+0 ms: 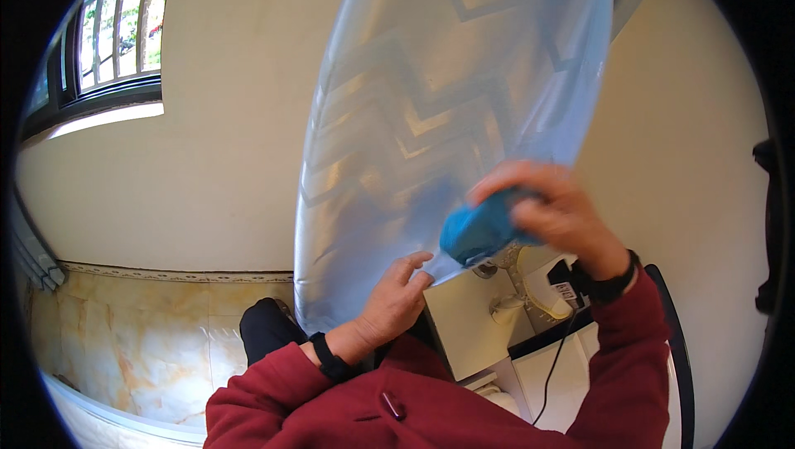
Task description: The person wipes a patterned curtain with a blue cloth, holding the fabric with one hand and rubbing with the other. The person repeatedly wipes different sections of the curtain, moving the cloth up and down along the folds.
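A pale, shiny fabric panel with grey zigzag bands (pixel 385 138), which looks like a curtain, spreads upward before me. My right hand (pixel 553 213), blurred, grips a blue handheld item (pixel 481 225) at the fabric's lower right edge; it may be a cloth or brush, but its exact kind is unclear. Just left of it, my left hand (pixel 400 297) has its thumb and index finger at the fabric's lower edge. Whether those fingers pinch the fabric is hard to tell. Both wrists wear black bands.
Below right stands a light cabinet top (pixel 475 325) with a white cup-like holder (pixel 507 308), a yellow-trimmed lamp or ornament (pixel 546 287) and a black cable (pixel 553 374). A barred window (pixel 118 27) is at upper left. Marble-look tiles (pixel 143 343) cover the floor at lower left.
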`<move>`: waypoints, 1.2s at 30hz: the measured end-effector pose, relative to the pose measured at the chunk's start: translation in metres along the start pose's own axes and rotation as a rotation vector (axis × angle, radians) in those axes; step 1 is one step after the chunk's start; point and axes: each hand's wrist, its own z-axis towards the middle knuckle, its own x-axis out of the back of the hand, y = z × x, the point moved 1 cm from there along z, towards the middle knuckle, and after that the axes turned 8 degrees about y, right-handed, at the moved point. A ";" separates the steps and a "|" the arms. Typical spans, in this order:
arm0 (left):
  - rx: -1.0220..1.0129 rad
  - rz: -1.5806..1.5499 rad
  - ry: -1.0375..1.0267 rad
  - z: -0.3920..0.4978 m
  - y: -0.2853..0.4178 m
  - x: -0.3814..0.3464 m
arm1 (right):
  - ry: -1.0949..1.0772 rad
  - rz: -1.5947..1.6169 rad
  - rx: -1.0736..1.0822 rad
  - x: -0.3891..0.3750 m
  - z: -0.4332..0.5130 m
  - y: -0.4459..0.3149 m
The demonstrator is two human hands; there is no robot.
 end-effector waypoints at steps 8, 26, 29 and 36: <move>0.473 -0.346 -0.181 -0.035 -0.020 0.000 | 1.142 -0.664 0.035 -0.023 -0.023 0.071; 0.813 -0.064 0.139 -0.074 -0.021 0.162 | -0.023 0.752 0.058 -0.255 0.037 0.046; 0.922 -0.484 0.232 -0.093 -0.022 0.186 | 0.116 0.871 -0.250 -0.278 0.020 0.043; 1.009 -0.445 0.051 -0.119 -0.027 0.200 | -0.226 0.950 -0.152 -0.292 0.002 0.033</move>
